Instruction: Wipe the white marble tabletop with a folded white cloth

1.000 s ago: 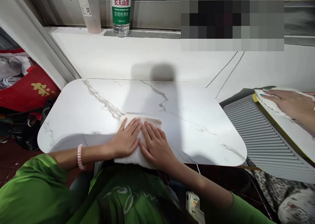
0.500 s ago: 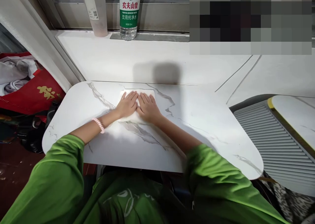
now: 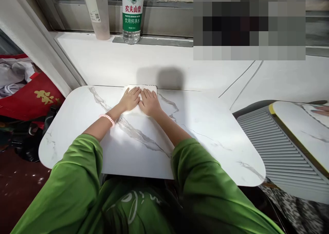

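Observation:
A white cloth (image 3: 139, 109) lies flat against the back edge of the white marble-patterned table (image 3: 205, 151). My left hand (image 3: 130, 99) presses on it with the fingers stretched out and pointing away from me. Beside it my right hand (image 3: 149, 103) also rests flat on the cloth, palm down, its fingers extended. The two hands nearly touch at the thumbs. On my left wrist sits a pink coiled band (image 3: 107, 119). Much of the cloth is hidden under both hands.
Behind the table, a water bottle (image 3: 132, 18) and a translucent cup (image 3: 99, 21) stand on the ledge. At left hangs a red bag (image 3: 28, 93) with cloths in it. To the right, past a grey ribbed panel (image 3: 280, 151), another person's hand (image 3: 321, 109) touches a second table.
Both hands have pushed the cloth away from me, up to the table's back edge. Another person's hand has come into view at the far right.

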Motion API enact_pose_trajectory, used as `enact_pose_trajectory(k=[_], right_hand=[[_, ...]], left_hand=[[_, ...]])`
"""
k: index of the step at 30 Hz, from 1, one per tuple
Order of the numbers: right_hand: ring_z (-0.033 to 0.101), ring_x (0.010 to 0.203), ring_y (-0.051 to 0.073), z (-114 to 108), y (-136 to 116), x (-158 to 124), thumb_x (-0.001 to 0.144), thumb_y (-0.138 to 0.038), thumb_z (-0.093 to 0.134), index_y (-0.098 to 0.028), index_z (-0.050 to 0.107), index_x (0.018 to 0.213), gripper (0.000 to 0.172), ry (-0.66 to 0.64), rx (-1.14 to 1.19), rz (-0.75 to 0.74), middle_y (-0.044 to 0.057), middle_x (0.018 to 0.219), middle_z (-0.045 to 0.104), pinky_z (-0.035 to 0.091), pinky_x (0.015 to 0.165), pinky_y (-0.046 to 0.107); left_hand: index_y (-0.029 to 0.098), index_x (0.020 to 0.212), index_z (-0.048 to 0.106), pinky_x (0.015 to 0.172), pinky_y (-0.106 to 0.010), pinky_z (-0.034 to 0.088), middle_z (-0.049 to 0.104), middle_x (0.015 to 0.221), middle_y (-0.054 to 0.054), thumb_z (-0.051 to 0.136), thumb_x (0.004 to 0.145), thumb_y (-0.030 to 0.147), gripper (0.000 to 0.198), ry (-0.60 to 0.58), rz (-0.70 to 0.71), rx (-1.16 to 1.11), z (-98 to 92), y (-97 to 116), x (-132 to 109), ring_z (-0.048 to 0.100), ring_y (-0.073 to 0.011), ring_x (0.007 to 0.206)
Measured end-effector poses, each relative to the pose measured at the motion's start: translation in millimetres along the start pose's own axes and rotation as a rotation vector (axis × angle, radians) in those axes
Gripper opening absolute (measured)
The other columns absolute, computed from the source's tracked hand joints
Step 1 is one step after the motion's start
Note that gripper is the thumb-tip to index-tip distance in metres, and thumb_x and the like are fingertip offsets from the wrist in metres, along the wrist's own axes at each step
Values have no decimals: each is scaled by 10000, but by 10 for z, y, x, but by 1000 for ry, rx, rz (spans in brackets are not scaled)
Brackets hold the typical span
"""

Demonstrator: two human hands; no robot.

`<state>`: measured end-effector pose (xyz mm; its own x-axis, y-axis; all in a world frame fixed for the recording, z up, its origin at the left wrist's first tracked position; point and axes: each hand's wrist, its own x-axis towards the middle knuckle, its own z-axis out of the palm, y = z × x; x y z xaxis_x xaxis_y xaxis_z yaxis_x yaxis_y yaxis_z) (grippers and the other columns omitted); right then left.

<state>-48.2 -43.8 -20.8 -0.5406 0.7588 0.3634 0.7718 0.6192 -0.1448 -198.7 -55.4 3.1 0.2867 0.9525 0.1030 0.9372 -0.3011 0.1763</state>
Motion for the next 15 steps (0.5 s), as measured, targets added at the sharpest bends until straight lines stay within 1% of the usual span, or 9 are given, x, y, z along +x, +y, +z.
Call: enact_pose_trajectory(k=[3,7,12,15], right_hand=[[395,1362,332,-88,-187,-288,929,-289,310,19,446,1399,578,8,0,-48,226,1463,456,230,1134,520],[380,1370,347,-280,-576,-779,930,-271,324,39,451,1395,573,-20,-13,-115,240,1466,446,220,1144,525],[392,1342,406,-567,-1116,-1326,913,-270,363,91,455,1374,592,-74,-24,-209,296,1428,461,256,1121,565],[432,1294,440,-664,-1346,-1524,878,-294,411,110,478,1348,624,-121,9,-259,320,1385,491,305,1094,577]], left_hand=[[71,1465,368,1205,-484,144,348,1550,-137,287,963,226,532,40,8,10,13,136,-375,278,-238,1455],[40,1450,385,1202,-506,145,371,1533,-156,251,978,230,527,102,-1,32,-14,376,-1058,294,-261,1447],[-10,1449,377,1209,-512,137,354,1536,-180,225,985,241,550,60,8,24,-163,630,-1911,263,-280,1458],[-4,1451,385,1217,-496,135,358,1532,-179,248,973,231,550,43,7,29,-227,717,-2282,259,-272,1461]])
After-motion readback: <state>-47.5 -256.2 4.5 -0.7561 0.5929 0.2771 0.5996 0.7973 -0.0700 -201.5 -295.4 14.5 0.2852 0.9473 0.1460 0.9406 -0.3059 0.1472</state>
